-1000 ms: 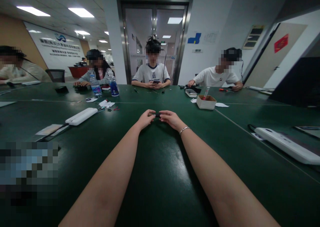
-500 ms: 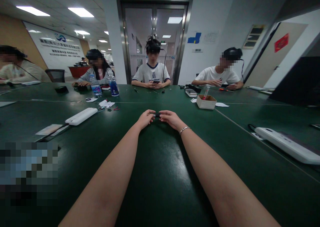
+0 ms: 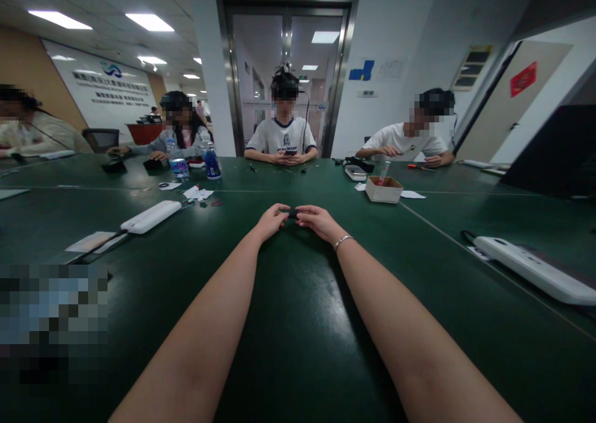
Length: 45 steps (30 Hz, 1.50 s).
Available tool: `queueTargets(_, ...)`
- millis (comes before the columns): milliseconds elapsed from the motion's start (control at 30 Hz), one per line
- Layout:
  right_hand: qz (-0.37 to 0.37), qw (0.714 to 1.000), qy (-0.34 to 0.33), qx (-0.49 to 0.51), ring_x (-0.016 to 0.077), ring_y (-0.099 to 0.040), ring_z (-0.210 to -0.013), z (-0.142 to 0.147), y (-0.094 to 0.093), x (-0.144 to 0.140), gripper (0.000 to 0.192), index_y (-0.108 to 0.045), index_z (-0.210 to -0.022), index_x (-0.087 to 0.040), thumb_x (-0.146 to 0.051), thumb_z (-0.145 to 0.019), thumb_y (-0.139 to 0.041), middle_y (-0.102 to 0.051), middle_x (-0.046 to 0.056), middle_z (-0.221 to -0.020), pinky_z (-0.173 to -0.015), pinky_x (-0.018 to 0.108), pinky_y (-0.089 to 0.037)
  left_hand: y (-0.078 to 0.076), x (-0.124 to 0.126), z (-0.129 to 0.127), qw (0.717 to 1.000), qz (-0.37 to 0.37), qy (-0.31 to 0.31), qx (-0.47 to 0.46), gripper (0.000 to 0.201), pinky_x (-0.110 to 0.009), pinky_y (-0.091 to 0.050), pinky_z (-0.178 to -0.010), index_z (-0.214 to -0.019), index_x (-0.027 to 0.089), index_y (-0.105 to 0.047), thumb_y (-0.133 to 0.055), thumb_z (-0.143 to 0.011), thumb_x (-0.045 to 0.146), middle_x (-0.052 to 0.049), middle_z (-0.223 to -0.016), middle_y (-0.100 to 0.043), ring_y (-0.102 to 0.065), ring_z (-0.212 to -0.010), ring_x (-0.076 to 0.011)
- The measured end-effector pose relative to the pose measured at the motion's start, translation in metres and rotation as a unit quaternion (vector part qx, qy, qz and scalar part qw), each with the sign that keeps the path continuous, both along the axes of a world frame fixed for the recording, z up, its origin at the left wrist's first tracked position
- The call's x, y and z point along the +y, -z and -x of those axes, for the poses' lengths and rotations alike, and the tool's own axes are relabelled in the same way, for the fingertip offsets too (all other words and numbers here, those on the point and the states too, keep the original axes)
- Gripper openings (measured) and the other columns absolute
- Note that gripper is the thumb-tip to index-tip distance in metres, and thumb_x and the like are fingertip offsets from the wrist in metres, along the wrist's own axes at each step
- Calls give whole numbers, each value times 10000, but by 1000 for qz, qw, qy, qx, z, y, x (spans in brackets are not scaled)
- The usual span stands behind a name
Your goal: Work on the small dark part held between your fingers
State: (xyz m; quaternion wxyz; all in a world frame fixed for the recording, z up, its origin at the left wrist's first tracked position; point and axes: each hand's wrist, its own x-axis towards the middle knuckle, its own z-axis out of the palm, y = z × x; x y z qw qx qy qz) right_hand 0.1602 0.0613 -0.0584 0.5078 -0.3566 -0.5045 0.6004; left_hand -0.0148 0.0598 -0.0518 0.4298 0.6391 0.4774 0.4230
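Both arms stretch forward over the dark green table (image 3: pixel 298 323). Between the hands is a small black object (image 3: pixel 293 214), too small and too covered by fingers to tell its kind. My left hand (image 3: pixel 272 219) has its fingertips closed on the object's left end. From the other side, my right hand (image 3: pixel 319 219) pinches the right end with thumb and fingers. A silver bracelet (image 3: pixel 344 241) circles the right wrist.
White power strips lie at left (image 3: pixel 151 217) and right (image 3: pixel 535 269). A small open box (image 3: pixel 383 190) stands ahead to the right, two water bottles (image 3: pixel 212 161) ahead to the left. Paper scraps (image 3: pixel 197 193) lie near the bottles. Several people sit across the table.
My hands stay nearly in place around the black object. Across the table, the person at left has spread their hands apart, and the person at right has shifted theirs.
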Motion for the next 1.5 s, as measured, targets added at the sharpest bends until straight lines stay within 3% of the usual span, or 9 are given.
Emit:
queueTargets(167, 1, 1000, -3, 0, 98, -631, -631, 0, 1, 1, 218, -658, -872, -132, 0, -700, -684, -665, 45, -819, -561, 169, -538, 0, -1, -1, 1000, 9, 9, -20, 217, -167, -311, -411, -976, 161, -589, -462, -865, 298, 10, -633, -504, -435, -474, -71)
queueTargets(400, -1, 1000, -6, 1, 97, -631, -638, 0, 2, 2, 211, -660, -871, -135, -2, -708, -675, -667, 44, -831, -561, 167, -537, 2, -1, -1, 1000, 2, 19, -24, 218, -153, -330, -412, -1044, 170, -551, -439, -873, 247, 10, -655, -508, -460, -482, -66)
queueTargets(500, 0, 1000, -3, 3, 100, -633, -637, 0, 2, 2, 216, -661, -872, -135, 4, -706, -676, -667, 43, -811, -563, 168, -535, 4, 1, 0, 1000, -15, 13, -12, 247, -154, -351, -428, -1066, 183, -547, -517, -821, 201, 3, -720, -532, -492, -525, -69)
queueTargets(667, 2, 1000, -3, 1, 98, -638, -629, 1, 0, 0, 214, -658, -874, -127, 17, -716, -656, -666, 40, -795, -557, 159, -534, 5, 3, 1, 1000, -16, 24, 2, 233, -175, -359, -434, -1052, 157, -554, -448, -857, 231, -7, -700, -544, -480, -506, -76)
queueTargets(800, 1, 1000, -3, 4, 98, -643, -635, 1, 0, -1, 212, -656, -878, -124, 21, -724, -641, -667, 42, -808, -557, 154, -536, 6, 3, 1, 1000, -12, 24, -1, 260, -173, -364, -445, -1057, 165, -552, -542, -808, 239, -17, -755, -574, -513, -543, -80)
queueTargets(1133, -1, 1000, -4, -6, 101, -639, -637, 1, 0, 0, 216, -650, -899, -116, 18, -730, -639, -665, 48, -812, -558, 161, -535, 5, 3, 0, 1000, -6, 15, 3, 231, -175, -356, -430, -1036, 155, -555, -433, -877, 270, -2, -706, -540, -477, -491, -66)
queueTargets(1500, 6, 1000, -3, -10, 102, -643, -634, 2, -2, -2, 209, -648, -894, -112, 39, -754, -608, -665, 52, -795, -557, 158, -535, 0, -2, 0, 1000, -6, 12, 8, 215, -191, -373, -458, -1030, 163, -575, -502, -832, 206, -11, -751, -558, -489, -528, -77)
